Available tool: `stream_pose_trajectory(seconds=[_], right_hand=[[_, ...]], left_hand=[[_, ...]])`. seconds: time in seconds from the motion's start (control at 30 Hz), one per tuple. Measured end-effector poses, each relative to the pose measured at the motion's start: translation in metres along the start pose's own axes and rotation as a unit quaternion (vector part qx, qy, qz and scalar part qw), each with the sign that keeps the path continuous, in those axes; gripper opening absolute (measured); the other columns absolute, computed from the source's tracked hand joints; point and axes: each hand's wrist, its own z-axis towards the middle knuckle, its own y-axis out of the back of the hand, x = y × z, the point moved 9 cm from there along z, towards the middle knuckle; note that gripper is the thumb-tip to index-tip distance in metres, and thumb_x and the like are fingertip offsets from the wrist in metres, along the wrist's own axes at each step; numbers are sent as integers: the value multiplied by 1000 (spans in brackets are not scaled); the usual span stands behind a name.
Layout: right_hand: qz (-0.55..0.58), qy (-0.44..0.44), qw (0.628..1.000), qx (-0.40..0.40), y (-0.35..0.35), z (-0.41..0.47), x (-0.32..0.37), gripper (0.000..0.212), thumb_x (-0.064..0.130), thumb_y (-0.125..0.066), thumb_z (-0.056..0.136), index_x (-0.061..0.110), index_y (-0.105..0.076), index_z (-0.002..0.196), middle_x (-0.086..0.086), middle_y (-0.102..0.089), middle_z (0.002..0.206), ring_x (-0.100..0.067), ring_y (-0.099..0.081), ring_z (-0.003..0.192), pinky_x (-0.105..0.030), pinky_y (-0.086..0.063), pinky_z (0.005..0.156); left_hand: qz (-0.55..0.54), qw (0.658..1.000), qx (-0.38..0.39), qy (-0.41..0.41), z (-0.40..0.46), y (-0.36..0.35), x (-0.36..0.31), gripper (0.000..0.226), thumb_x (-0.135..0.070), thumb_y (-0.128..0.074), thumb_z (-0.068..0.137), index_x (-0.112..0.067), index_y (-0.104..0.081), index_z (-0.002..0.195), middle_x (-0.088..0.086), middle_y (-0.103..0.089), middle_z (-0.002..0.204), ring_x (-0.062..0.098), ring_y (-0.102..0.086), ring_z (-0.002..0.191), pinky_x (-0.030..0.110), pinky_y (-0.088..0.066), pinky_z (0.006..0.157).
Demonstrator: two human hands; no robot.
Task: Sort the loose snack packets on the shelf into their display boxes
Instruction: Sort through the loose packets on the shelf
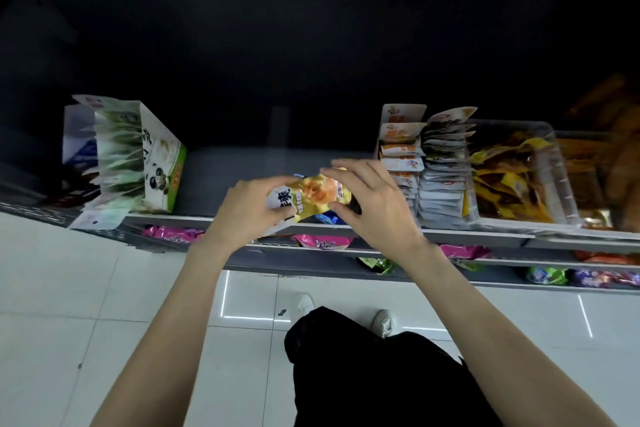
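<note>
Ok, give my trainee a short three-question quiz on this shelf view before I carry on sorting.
1. True or false: both hands hold the yellow crinkled snack packet.
2. Which container sits at the shelf's left end? A) clear plastic bin B) white cardboard panda display box C) wire basket
3. Fill in: the clear plastic bin holds mostly ______-coloured packets.

Key:
1. True: left hand and right hand pinch it from either side.
2. B: the white cardboard panda display box.
3. Yellow.
</note>
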Motion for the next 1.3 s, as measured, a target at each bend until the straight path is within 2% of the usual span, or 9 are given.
stream_pose_trajectory(seconds=[0.13, 0.2, 0.33, 0.5, 0.63, 0.73, 0.97, 1.13, 1.3], right_hand=[[-48, -38, 998, 28, 27, -17, -16, 69, 26, -81, 69, 17, -53, 131, -6, -68, 98, -25, -61, 96, -33, -48, 82], [-32, -107, 993, 30, 38, -32, -40, 63, 24, -76, 77, 22, -48, 133, -4, -69, 86, -27, -62, 83, -31, -48, 74], [5, -198, 980, 4, 73, -59, -81, 58, 34, -67, 85, 30, -35, 133, -4, -66, 73, -22, -61, 61, -36, -55, 54], [-36, -182, 979, -84, 132, -67, -92, 55, 24, -69, 84, 27, -38, 129, -3, -64, 72, -11, -46, 43, -28, -46, 42], [-57, -171, 961, -210, 178, -73, -111, 24, 14, -67, 86, 9, -64, 108, -3, -69, 78, -1, -54, 59, -21, -48, 47], [29, -192, 947, -255, 190, -70, -135, 18, 16, -60, 92, 7, -64, 108, 8, -66, 90, -7, -65, 77, -22, -55, 59], [17, -147, 979, -138, 137, -42, -165, 15, 10, -58, 92, 9, -67, 105, 0, -70, 99, -8, -64, 92, -10, -48, 77], [-94, -113, 984, -96, 103, -29, -172, 15, 8, -61, 87, 13, -72, 97, -2, -72, 95, -20, -68, 84, -30, -55, 63], [-269, -31, 959, -81, 98, -15, -151, 17, 4, -67, 78, 15, -74, 89, -4, -69, 92, -28, -61, 84, -35, -43, 73]], left_hand=[[64, 989, 61, -122, 0, -18, -82, 52, -22, -72, 80, -33, -53, 127, -9, -62, 118, 15, -59, 105, 32, -45, 88], [21, 991, 17, -131, 3, -18, -112, 50, -24, -77, 76, -29, -51, 119, -14, -63, 105, 10, -63, 97, 38, -51, 86], [-184, 968, -73, -153, 9, -17, -155, 31, -22, -75, 78, -25, -60, 104, -19, -66, 89, -3, -64, 86, 23, -54, 79], [-182, 948, -77, -251, 15, -41, -219, 25, -19, -71, 81, -19, -65, 105, -16, -68, 94, -2, -64, 91, 19, -51, 81], [-190, 928, -192, -257, 32, -37, -210, 19, -18, -60, 89, -13, -64, 106, -6, -69, 102, 6, -64, 95, 28, -54, 83], [-73, 967, -173, -172, 62, -60, -169, 26, -29, -62, 88, -19, -64, 112, -6, -67, 111, 12, -58, 104, 31, -48, 90], [82, 984, -81, -135, 81, -103, -138, 41, -36, -59, 89, -22, -55, 127, -1, -57, 129, 22, -46, 120, 36, -36, 98], [56, 980, -123, -145, 83, -101, -138, 27, -25, -60, 90, -22, -65, 116, -1, -65, 118, 22, -54, 109, 37, -44, 89], [46, 979, -132, -151, 83, -100, -137, 23, -26, -58, 91, -24, -67, 112, -3, -66, 114, 21, -56, 105, 36, -47, 84]])
